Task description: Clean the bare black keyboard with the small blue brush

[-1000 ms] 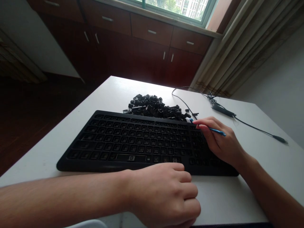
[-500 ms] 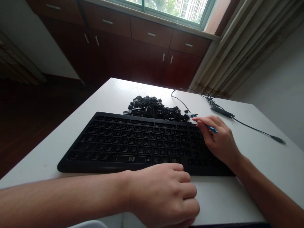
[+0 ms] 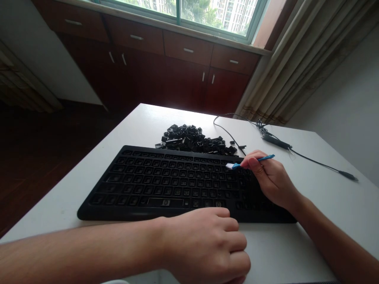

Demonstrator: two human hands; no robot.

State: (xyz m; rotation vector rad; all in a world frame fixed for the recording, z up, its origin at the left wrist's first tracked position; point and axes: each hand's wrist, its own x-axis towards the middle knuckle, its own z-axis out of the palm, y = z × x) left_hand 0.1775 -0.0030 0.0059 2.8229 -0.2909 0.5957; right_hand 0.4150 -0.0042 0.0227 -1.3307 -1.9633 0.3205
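Observation:
A black keyboard (image 3: 166, 183) with its keycaps removed lies across the white table (image 3: 310, 189). Behind it sits a pile of loose black keycaps (image 3: 195, 139). My right hand (image 3: 271, 177) pinches a thin blue brush (image 3: 251, 161), whose white tip rests on the upper right rows of the keyboard. My left hand (image 3: 207, 244) is curled into a loose fist on the table, touching the keyboard's front edge; I cannot make out anything inside it.
A black cable (image 3: 296, 152) with an inline block runs across the table's far right. Dark wooden cabinets (image 3: 183, 67) stand under a window beyond the table. Curtains (image 3: 299, 67) hang at the right.
My right hand has swung the blue brush so its tip points left, down onto the keyboard's upper right rows. The left hand has stayed put. The view tilted slightly.

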